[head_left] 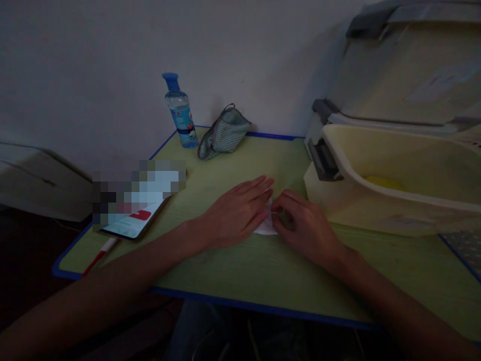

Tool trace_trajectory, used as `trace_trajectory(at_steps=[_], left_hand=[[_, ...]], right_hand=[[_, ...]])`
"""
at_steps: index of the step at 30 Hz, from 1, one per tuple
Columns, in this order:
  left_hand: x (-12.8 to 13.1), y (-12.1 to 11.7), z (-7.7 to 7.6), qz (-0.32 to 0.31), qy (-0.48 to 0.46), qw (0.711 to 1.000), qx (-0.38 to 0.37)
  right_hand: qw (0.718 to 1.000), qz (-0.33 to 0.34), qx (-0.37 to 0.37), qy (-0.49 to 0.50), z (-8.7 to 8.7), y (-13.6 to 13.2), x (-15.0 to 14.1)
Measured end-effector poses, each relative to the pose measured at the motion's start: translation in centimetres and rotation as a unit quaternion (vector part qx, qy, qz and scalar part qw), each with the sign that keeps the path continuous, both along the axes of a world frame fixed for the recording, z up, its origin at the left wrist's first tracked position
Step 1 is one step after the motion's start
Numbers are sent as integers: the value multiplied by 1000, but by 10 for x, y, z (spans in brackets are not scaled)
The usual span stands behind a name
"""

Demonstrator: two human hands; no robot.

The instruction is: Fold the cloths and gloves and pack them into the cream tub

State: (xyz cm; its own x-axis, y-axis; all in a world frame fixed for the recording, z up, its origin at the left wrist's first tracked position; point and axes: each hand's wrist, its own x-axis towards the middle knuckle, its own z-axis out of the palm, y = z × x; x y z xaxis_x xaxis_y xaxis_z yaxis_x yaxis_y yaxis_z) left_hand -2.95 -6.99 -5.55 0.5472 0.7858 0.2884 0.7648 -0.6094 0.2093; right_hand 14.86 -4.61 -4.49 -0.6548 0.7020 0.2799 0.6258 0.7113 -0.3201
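Observation:
A small white sheet (pixel 266 226), paper or tissue by its look, lies on the green table (pixel 233 271) between my hands. My left hand (pixel 240 210) rests flat over its left part, with the fingers stretched out to the right. At its right edge my right hand (pixel 304 220) has thumb and forefinger brought together in a pinch on the sheet's edge. Much of the sheet is hidden under the fingers.
A phone (pixel 131 223) with a lit screen and a red-and-white cable (pixel 101 255) lies at left. Behind stand a blue-capped bottle (pixel 182 118) and a grey-green cloth (pixel 227 133). At right is a cream lidded bin (pixel 361 205), its lid raised, something yellow inside.

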Motion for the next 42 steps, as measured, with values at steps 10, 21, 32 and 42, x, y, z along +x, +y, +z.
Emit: trace_trajectory(at_steps=[10,21,32,42], left_hand=[[2,-1,-11,5,162,986,-36],[-3,2,-12,-1,34,996,-81],[-46,33,17,173,-189,946,-197],[-50,36,14,162,-144,934,-284]], right_hand=[[994,41,86,48,-4,12,8],[986,136,97,-10,-3,11,13],[986,156,55,17,-6,0,3],[983,170,54,-31,-10,-1,-1]])
